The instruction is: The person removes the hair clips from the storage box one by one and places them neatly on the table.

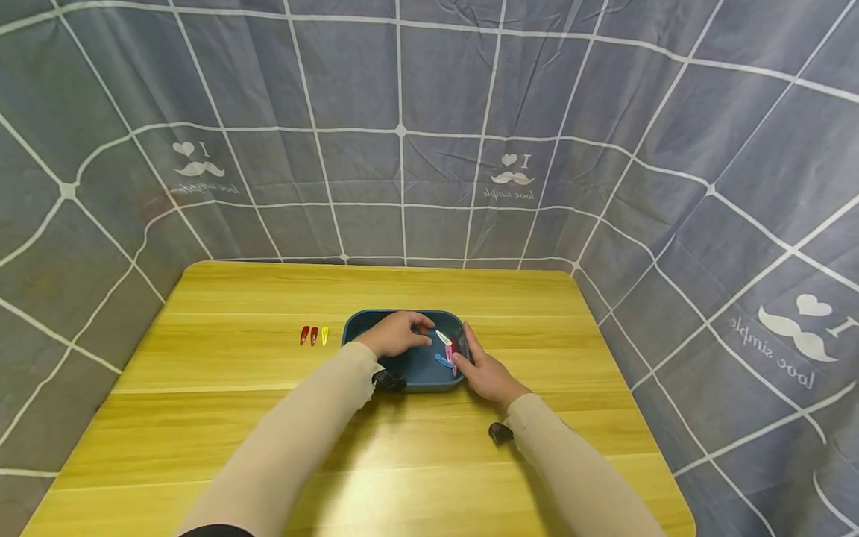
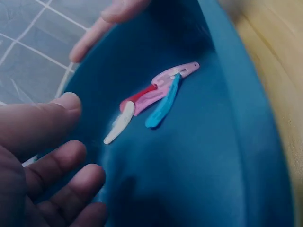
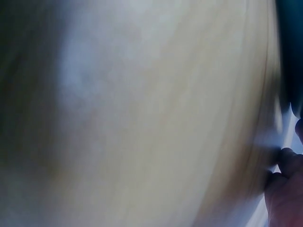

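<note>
You held your left hand (image 1: 399, 333) over the tray (image 1: 426, 387), just below the frame's center, thumb and fingers apart, as your right hand (image 1: 491, 378) gripped its right rim. White, red, pink and blue clips (image 2: 150, 98) lay bunched inside, toward the right. Two red clips (image 1: 314, 336) and a yellow clip (image 1: 325, 335) lined the worktop (image 1: 235, 432) at center left.

Wood tbl (image 1: 429, 447) w/ tray (image 1: 423, 369), clips (image 1: 314, 335)
</note>
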A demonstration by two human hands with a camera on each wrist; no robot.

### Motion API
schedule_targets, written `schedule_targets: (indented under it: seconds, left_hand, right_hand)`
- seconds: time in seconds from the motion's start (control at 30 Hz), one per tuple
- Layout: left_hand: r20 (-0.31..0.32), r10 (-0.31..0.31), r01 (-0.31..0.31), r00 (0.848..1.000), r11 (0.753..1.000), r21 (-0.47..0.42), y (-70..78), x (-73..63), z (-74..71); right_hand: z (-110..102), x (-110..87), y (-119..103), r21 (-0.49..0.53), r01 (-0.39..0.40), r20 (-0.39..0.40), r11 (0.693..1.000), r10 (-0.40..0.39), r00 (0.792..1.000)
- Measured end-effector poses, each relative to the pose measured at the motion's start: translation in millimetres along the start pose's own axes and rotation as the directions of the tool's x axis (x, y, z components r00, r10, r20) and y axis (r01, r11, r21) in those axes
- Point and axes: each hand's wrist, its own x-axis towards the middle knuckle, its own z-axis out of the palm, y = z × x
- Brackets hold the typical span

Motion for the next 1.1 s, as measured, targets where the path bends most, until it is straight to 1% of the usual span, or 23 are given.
schedule_targets:
  seconds: [0.07, 0.17, 0.43, 0.6, 0.7, 0.9, 1.1]
  left_hand:
    - [0.022, -0.001, 0.0, 1.0, 1.0, 0.011, -2.2, 4.5, 3.7]
    - [0.039, -0.01, 0.009, 0.999, 1.0, 0.021, -3.0, 8.6, 9.5]
    - [0.082, 0.003, -0.007, 0.997, 0.999, 0.05, 4.8, 16.1, 19.5]
    - [0.107, -0.015, 0.007, 0.994, 0.998, 0.068, 8.2, 19.9, 21.9]
    - [0.117, -0.017, 0.002, 0.993, 0.993, 0.12, 10.4, 23.9, 22.9]
    - [0.182, -0.004, -0.04, 0.983, 0.971, 0.235, 18.9, 31.7, 28.6]
    - [0.24, -0.027, -0.046, 0.97, 0.955, 0.294, 25.4, 35.5, 32.2]
  right_hand:
    - [0.1, 0.2, 0.8, -0.004, 0.003, -0.001, 1.0, -0.003, 1.0]
    - [0.3, 1.0, 1.9, -0.012, 0.013, 0.001, 1.0, -0.013, 1.0]
    - [-0.8, 3.0, 4.0, -0.021, 0.033, 0.004, 0.999, -0.033, 0.999]
    - [-0.2, 2.9, 5.4, -0.02, 0.035, 0.006, 0.999, -0.034, 0.999]
    - [-1.1, 3.7, 6.2, -0.026, 0.036, 0.001, 0.999, -0.036, 0.999]
    - [-1.6, 2.7, 6.6, -0.021, 0.042, 0.004, 0.999, -0.042, 0.999]
    - [0.0, 2.2, 8.0, -0.025, 0.066, -0.01, 0.998, -0.066, 0.998]
